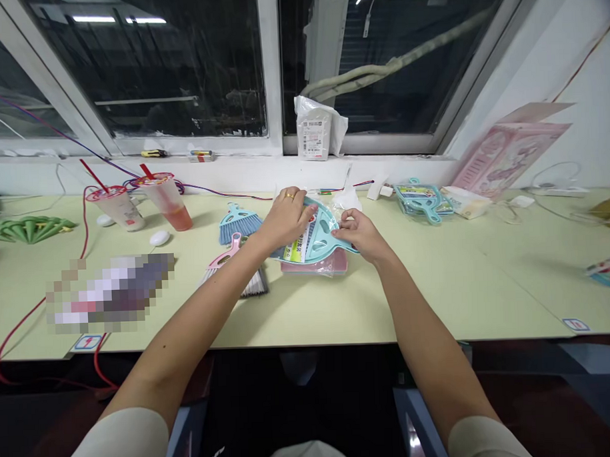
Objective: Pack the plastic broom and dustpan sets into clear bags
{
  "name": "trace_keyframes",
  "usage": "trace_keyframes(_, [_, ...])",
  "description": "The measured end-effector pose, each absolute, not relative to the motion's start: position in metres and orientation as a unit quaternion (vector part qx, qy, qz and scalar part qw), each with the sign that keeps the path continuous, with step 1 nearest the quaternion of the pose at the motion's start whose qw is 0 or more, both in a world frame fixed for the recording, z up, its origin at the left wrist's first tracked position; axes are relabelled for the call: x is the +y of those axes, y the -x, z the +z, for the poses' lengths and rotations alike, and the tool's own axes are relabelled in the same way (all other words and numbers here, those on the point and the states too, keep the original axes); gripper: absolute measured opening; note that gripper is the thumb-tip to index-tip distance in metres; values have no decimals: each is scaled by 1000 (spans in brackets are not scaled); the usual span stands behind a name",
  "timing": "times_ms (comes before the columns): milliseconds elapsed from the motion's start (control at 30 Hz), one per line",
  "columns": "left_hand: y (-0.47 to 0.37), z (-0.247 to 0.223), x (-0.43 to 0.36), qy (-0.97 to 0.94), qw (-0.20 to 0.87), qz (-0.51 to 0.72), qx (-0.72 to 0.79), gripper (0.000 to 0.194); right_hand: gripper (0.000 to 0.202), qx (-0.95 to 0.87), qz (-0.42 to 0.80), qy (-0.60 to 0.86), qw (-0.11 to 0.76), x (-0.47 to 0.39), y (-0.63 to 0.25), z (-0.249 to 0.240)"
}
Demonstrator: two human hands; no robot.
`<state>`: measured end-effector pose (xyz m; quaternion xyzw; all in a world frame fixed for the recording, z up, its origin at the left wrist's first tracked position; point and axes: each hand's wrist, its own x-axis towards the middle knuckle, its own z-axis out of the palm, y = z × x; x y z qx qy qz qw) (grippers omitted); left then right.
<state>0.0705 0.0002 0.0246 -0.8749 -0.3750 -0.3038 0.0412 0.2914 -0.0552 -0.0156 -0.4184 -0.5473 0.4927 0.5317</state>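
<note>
While your left hand point(283, 219) grips the far left part of the teal dustpan point(318, 247), fingers bent over its rim, your right hand point(366, 238) pinches it beside the handle, thumb low and fingers curled. Whether those right fingertips hold the plastic itself or only loose wrapping cannot be made out. The dustpan lies around the middle of the table point(308, 322), nearer the back edge than the front, above a pink tray point(339, 262) that shows past its near side.

Keep the left hand as your anchor — light pressure, so the thin rim doesn't flex — and let the right steer by the handle. Wrapping looks likely to slip, so take a firm pinch on solid plastic and move both hands together, level. Mind the pink brush point(230, 256) and blue brush point(239, 225) by your left forearm; a low elbow could sweep them aside.
</note>
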Motion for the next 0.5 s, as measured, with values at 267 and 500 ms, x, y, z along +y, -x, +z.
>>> trace_keyframes(267, [-93,40,22,888,91,-235,-385,64,64,-547,495,409,537,-50,-296,-18])
trace_keyframes(500, [-101,46,31,892,69,-190,-405,77,67,-555,505,402,525,-51,-298,-16])
